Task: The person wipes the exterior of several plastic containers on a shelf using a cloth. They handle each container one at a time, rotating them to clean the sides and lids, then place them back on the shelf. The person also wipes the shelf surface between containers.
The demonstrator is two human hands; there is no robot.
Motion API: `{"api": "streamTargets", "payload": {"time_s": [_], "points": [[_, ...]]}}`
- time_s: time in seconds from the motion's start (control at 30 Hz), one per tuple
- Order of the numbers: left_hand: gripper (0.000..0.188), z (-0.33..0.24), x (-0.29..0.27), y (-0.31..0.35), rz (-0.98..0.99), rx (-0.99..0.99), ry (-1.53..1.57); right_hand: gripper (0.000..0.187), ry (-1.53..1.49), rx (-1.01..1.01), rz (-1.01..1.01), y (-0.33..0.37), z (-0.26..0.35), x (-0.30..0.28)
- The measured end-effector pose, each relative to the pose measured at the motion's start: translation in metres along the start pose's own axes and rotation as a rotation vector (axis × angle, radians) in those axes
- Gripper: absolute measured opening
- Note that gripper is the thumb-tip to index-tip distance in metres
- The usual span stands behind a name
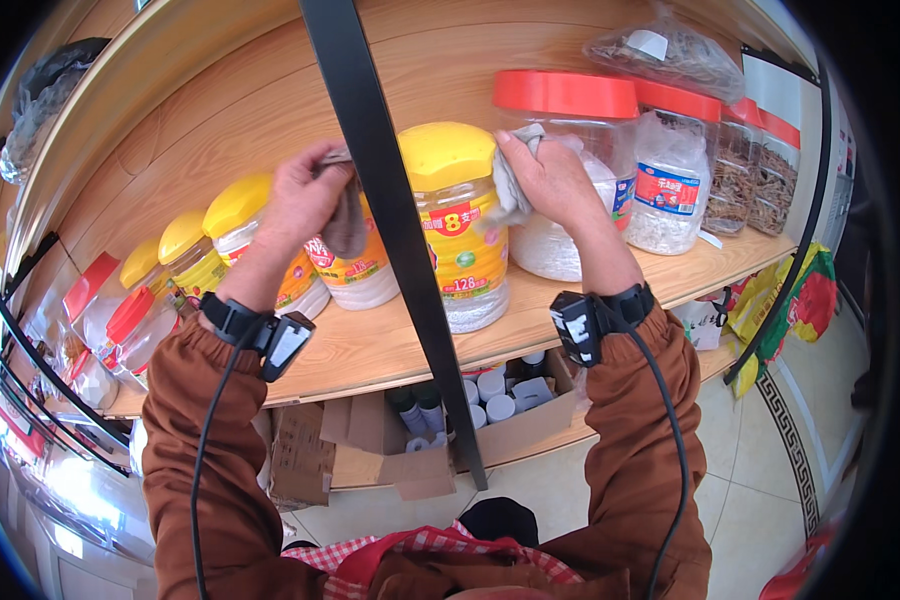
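My left hand [303, 200] is closed on a grey-brown cloth [346, 222], which hangs in front of a yellow-labelled jar [362, 277] just left of the black shelf post. That jar's lid is hidden by the hand and cloth. Right of the post, my right hand [555, 182] grips a light grey cloth [511, 188] against the upper side of a big plastic jar [460, 235] with a yellow lid. Close by on the right stands a wide clear jar [567, 105] with a red lid, partly covered by my right hand.
A black upright post [390, 180] crosses in front of the wooden shelf [560, 302]. More yellow-lidded jars [238, 205] line up leftward. Red-lidded jars [667, 170] stand at the right, under a plastic bag [667, 55]. Below sits an open cardboard box [535, 430] with several bottles.
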State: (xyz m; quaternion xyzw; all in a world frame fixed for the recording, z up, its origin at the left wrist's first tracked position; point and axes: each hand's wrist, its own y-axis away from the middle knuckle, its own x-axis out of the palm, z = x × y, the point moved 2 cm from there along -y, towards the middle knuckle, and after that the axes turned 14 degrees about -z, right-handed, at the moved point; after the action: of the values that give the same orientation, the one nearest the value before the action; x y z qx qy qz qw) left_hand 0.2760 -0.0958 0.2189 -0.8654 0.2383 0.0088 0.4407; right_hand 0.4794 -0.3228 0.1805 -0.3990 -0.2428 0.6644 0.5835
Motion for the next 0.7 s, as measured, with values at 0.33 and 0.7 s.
{"api": "streamTargets", "payload": {"time_s": [0.33,0.7], "points": [[0.056,-0.038,0.074,-0.053,0.264,0.427,-0.067,0.062,-0.233,-0.248,0.248,-0.039,0.054,0.032],[0.072,-0.037,0.074,-0.038,0.329,-0.070,-0.023,0.069,-0.489,0.330,0.406,-0.049,0.026,0.047]]}}
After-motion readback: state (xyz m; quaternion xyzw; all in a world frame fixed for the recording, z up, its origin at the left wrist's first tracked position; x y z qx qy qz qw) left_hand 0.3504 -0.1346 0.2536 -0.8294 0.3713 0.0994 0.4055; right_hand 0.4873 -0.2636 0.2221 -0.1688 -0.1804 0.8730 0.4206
